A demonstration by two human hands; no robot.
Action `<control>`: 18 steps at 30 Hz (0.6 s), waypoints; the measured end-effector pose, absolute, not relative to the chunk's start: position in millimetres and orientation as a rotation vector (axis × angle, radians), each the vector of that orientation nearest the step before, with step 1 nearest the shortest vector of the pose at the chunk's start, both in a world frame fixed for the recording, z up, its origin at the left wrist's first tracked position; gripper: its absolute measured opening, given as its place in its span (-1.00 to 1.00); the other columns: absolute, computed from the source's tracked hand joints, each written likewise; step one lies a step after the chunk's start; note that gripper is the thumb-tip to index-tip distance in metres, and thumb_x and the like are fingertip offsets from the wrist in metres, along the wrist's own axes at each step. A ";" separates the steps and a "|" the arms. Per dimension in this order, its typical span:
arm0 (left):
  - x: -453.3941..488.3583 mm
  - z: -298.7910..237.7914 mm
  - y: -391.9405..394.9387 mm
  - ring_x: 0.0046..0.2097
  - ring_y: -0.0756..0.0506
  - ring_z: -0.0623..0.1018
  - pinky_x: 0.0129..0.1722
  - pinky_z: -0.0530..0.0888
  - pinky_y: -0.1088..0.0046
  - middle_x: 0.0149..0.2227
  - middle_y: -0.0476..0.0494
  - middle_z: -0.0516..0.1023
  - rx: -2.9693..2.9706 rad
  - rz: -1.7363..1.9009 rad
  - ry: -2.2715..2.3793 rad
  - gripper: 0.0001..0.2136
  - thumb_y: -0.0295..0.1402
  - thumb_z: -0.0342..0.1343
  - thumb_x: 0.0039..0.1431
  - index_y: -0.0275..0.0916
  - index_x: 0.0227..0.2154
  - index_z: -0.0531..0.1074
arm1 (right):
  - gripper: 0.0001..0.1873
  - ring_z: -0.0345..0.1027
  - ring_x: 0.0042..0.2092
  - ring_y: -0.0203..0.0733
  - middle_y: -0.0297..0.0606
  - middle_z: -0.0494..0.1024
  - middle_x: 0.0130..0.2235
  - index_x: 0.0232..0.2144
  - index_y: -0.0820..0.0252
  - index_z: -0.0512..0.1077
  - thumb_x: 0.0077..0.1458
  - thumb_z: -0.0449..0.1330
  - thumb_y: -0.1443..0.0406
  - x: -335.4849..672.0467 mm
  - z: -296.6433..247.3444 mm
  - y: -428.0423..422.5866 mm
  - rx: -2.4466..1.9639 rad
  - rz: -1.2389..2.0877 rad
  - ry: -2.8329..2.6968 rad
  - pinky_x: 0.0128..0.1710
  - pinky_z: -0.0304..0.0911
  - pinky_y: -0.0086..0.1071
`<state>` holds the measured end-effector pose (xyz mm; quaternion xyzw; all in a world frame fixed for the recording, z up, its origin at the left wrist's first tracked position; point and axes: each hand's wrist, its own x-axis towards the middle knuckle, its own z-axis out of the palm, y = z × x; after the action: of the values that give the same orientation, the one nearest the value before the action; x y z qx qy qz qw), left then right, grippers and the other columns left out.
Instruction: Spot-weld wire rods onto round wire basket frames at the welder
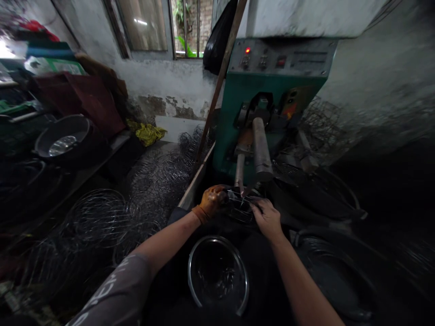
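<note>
My left hand [213, 201], in an orange-brown glove, is closed on the left side of a small wire frame [240, 209]. Bare, my right hand [267, 216] pinches the same frame at its right edge. The frame sits at the lower electrode [239, 172] of a green spot-welding machine [226, 122], beneath the thick upper arm [261, 151]. Whether the electrode tips touch the wires is too dark to tell. Below my hands, a round metal bowl [219, 240] holds small shiny pieces that I cannot make out.
Wire rings and tangled wire frames [102, 213] cover the floor on the left. A dark basin [64, 136] stands beyond them. To the right lies a dark tub [335, 267] with coiled wire. A wooden pole [217, 90] leans beside the machine, whose red lamp [248, 50] is lit.
</note>
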<state>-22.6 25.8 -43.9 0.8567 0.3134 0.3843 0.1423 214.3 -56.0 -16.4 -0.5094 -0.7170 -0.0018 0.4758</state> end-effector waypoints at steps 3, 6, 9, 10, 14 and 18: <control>-19.7 -41.7 26.6 0.09 -0.29 0.60 0.09 0.57 0.12 0.07 -0.29 0.63 2.489 1.102 0.933 -0.58 -0.21 0.33 0.04 -0.23 -0.02 0.57 | -0.80 0.57 -0.13 -0.03 -0.19 0.70 -0.16 -0.26 0.05 0.53 0.35 0.13 0.19 216.0 -20.5 -52.5 -1.252 -0.057 -1.755 -0.07 0.47 -0.12; -16.9 -43.0 28.4 0.09 -0.29 0.61 0.10 0.57 0.13 0.07 -0.31 0.62 2.507 1.145 0.935 -0.53 -0.19 0.34 0.03 -0.26 0.01 0.55 | -0.79 0.56 -0.15 -0.03 -0.21 0.70 -0.20 -0.29 0.05 0.51 0.35 0.12 0.20 217.2 -23.3 -49.1 -1.253 -0.100 -1.757 -0.07 0.46 -0.13; -13.7 -46.0 30.6 0.10 -0.30 0.61 0.11 0.57 0.13 0.07 -0.34 0.62 2.534 1.166 0.949 -0.54 -0.20 0.35 0.03 -0.30 -0.02 0.56 | -0.79 0.55 -0.18 -0.05 -0.22 0.68 -0.25 -0.30 0.04 0.50 0.36 0.11 0.20 218.6 -26.0 -45.3 -1.249 -0.131 -1.762 -0.11 0.45 -0.15; -12.8 -46.8 31.2 0.10 -0.30 0.61 0.11 0.57 0.13 0.07 -0.34 0.62 2.539 1.168 0.962 -0.54 -0.20 0.34 0.03 -0.31 -0.02 0.56 | -0.79 0.55 -0.18 -0.05 -0.22 0.68 -0.25 -0.30 0.04 0.50 0.36 0.11 0.20 219.0 -27.1 -44.1 -1.252 -0.140 -1.759 -0.11 0.45 -0.15; -11.2 -47.1 32.3 0.10 -0.29 0.61 0.09 0.58 0.13 0.05 -0.32 0.63 2.545 1.172 0.984 -0.55 -0.22 0.32 0.05 -0.31 -0.01 0.56 | -0.79 0.54 -0.17 -0.05 -0.20 0.69 -0.21 -0.30 0.04 0.50 0.35 0.10 0.21 220.6 -32.6 -40.3 -1.299 -0.161 -1.744 -0.09 0.43 -0.14; -12.1 -46.1 31.6 0.12 -0.31 0.61 0.11 0.58 0.11 0.07 -0.33 0.63 2.555 1.168 0.951 -0.54 -0.17 0.31 0.05 -0.30 -0.01 0.57 | -0.81 0.53 -0.18 -0.06 -0.20 0.68 -0.22 -0.28 0.04 0.49 0.35 0.10 0.22 221.3 -37.5 -38.8 -1.282 -0.218 -1.750 -0.09 0.41 -0.15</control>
<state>-12.1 31.6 -46.1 0.8582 0.3194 0.3922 0.0876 221.3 -38.8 -37.5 -0.5212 -0.7118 -0.0885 0.4624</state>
